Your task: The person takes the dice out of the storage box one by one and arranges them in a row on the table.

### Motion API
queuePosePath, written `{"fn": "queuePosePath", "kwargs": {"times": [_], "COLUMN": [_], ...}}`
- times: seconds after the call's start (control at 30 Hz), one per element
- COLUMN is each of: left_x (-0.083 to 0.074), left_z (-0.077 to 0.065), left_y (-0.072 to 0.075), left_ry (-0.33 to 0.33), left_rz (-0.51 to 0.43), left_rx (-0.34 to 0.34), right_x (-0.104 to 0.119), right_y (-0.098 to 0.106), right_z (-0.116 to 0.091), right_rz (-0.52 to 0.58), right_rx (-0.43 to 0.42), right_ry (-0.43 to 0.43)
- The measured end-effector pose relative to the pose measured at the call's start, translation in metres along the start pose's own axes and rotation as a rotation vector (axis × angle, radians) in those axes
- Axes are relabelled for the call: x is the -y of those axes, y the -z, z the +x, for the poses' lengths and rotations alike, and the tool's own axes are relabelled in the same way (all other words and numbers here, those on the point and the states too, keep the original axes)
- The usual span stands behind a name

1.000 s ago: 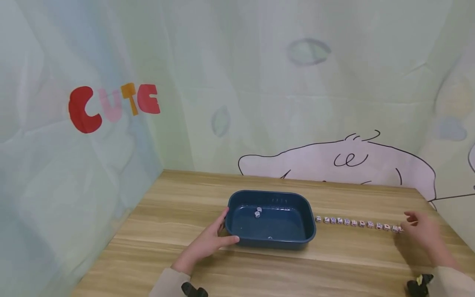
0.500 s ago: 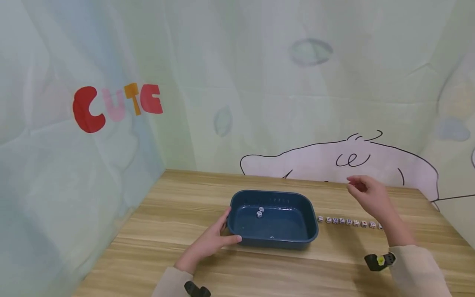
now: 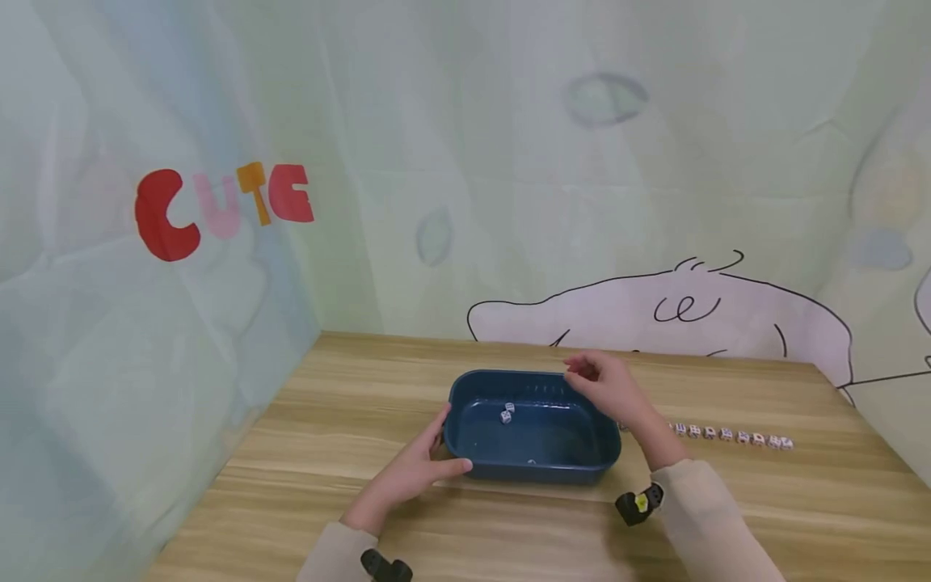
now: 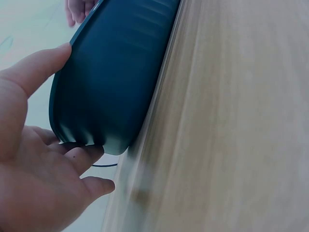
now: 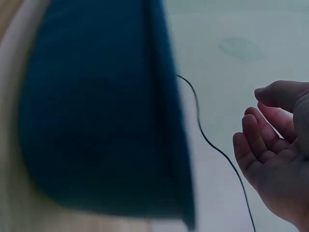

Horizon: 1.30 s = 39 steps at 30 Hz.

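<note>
In the head view, a dark blue rectangular tray (image 3: 534, 474) sits on the wooden table. My left hand (image 3: 410, 473) grips its left end, thumb at the front rim and the other fingers against the end wall, as the left wrist view shows. Two white dice, a front die (image 3: 505, 417) and a die touching it (image 3: 510, 407), lie inside; a small white bit (image 3: 532, 462) shows at the near wall, mostly hidden. Above the tray's back right corner hovers my right hand (image 3: 607, 384), fingers loosely curled, nothing visible between them. A row of several dice (image 3: 726, 435) extends rightward, its left part hidden by the right forearm.
The wooden table (image 3: 327, 404) meets a printed cloth backdrop (image 3: 509, 202) along its far edge. Coloured letters decorate the cloth on the left. In the right wrist view the tray's end stands close beside the right hand.
My right hand has travelled left from the far right end of the dice row to above the tray. The left hand and the tray have stayed in place.
</note>
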State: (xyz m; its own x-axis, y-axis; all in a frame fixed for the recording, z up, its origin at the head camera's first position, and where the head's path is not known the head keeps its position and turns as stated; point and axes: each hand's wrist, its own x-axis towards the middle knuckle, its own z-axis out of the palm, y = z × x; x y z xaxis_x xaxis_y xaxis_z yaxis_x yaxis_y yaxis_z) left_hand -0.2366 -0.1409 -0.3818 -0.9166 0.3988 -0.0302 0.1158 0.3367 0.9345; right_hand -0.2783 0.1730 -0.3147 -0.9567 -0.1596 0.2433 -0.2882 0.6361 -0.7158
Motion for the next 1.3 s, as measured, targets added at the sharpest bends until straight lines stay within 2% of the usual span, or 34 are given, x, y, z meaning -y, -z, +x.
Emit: {"fn": "queuePosePath", "kwargs": {"times": [0.13,0.33,0.47,0.73,1.3], "left_x": [0.000,0.000,-0.001,-0.002,-0.004], "left_z": [0.000,0.001,0.002,0.004,-0.001], "left_y": [0.001,0.001,0.000,-0.002,0.002], "left_ry": [-0.001,-0.009,-0.012,-0.003,0.007], "left_rz": [0.007,0.014,0.029,0.024,0.052], "left_rx": [0.002,0.003,0.008,0.017,0.013], "right_x": [0.004,0.006,0.008,0.006,0.006], "right_y": [-0.027,-0.058,-0.071,-0.087,-0.101], "right_z": [0.008,0.018,0.020,0.022,0.027], "right_rz": [0.034,0.072,0.077,0.034,-0.026], "right_rx": [0.084,0.164,0.202,0.237,0.268], "right_ry": [-0.005,-0.004,-0.067,-0.192,-0.187]}}
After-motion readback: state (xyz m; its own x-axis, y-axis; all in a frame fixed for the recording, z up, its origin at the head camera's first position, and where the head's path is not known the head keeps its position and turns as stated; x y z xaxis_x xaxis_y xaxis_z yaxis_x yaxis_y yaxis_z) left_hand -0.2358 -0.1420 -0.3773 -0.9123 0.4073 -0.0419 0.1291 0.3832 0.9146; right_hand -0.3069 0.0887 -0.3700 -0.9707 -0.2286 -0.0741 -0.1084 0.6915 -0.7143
